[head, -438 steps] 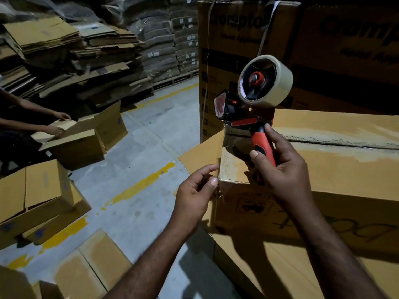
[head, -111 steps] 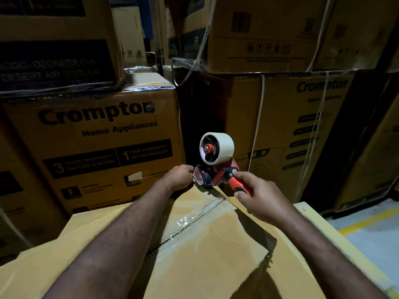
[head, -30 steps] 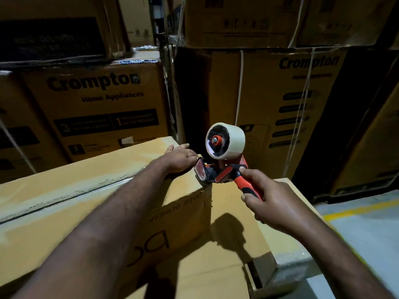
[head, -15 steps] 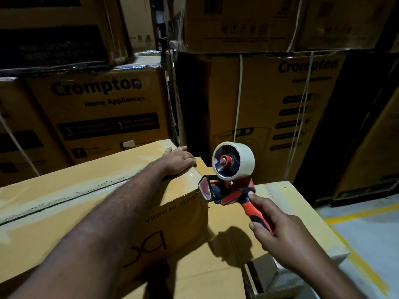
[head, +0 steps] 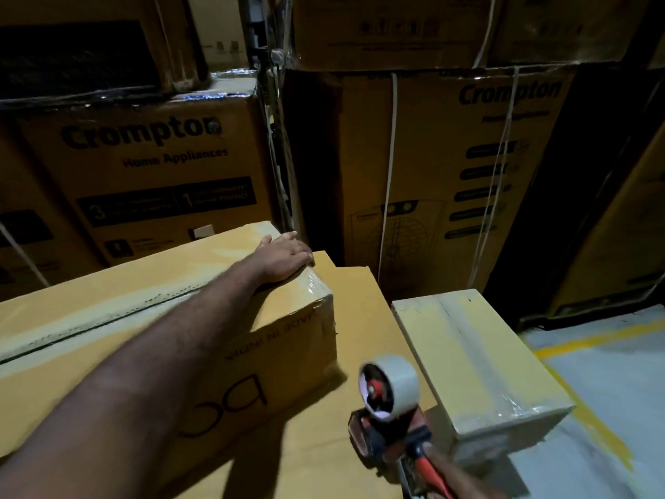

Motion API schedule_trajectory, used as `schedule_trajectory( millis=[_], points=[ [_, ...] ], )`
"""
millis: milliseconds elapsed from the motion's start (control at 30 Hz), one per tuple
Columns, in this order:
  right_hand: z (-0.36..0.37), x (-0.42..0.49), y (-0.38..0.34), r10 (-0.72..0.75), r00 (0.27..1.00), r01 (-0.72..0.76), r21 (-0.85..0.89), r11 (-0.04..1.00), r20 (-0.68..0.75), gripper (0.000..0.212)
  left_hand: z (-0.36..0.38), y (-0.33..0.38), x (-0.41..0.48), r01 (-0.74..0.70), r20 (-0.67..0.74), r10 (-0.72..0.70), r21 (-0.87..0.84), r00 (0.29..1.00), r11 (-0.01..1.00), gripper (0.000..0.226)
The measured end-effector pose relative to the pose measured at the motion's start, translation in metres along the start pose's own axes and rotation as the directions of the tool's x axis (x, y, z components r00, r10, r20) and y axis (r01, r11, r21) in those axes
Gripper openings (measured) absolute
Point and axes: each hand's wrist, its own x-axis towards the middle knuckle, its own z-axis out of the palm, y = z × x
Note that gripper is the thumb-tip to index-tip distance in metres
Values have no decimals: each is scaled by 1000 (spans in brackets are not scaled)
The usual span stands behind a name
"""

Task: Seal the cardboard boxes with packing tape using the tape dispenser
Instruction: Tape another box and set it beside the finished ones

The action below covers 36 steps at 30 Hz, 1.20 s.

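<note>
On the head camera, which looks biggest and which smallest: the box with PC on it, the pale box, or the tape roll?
1. PC box
2. pale box
3. tape roll, and it sits nearest the camera, so it really is the smallest.

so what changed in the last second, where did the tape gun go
The tape dispenser came away from the far corner of the box, down and back toward the person, and is now held low, clear of it. The right hand still grips its handle. The left hand stayed flat on that far corner, over the taped end.
</note>
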Motion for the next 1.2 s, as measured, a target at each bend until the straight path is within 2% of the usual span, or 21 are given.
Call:
schedule_trajectory(
  millis=[100,167,233,300,367,400,500,600,867,1000,1067,1200],
  points=[
    [3,-2,-8,47,988,-37,69,997,-149,61,2,7,-5,18,-13,-19,-9,1000,1000,43],
    [-7,8,-31,22,984,-4,105,994,-176,58,-2,17,-11,60,-65,-59,14,996,998,45],
    [-17,24,-50,-21,983,40,99,994,-181,58,-5,34,-23,84,-175,-75,45,982,995,43],
    [-21,37,-63,-55,980,74,92,993,-193,56,-5,54,-39,58,-249,-77,-83,965,995,42],
    [-20,45,-72,-60,975,85,112,990,-212,55,-6,69,-56,27,-181,-74,-248,981,968,43],
    [-20,47,-74,-61,974,88,117,989,-220,55,-5,74,-63,18,-122,-49,-240,991,971,46],
    [-19,52,-77,-50,969,84,130,988,-240,55,2,78,-75,-11,-12,12,19,1000,1000,58],
    [-16,54,-79,-40,969,77,146,986,-242,56,11,78,-81,10,-56,-3,142,998,990,62],
    [-7,61,-78,20,978,50,325,944,-208,51,4,58,-106,-35,-55,48,225,997,974,52],
    [-5,74,-76,63,994,-1,583,813,-86,45,0,26,-144,-56,-23,62,214,998,975,60],
    [-2,84,-80,80,994,-17,619,785,-75,42,-2,15,-170,-80,-19,86,201,996,976,71],
    [22,117,-99,120,992,-66,698,713,-29,41,-1,9,-211,-120,-14,124,169,992,978,73]
  ],
)
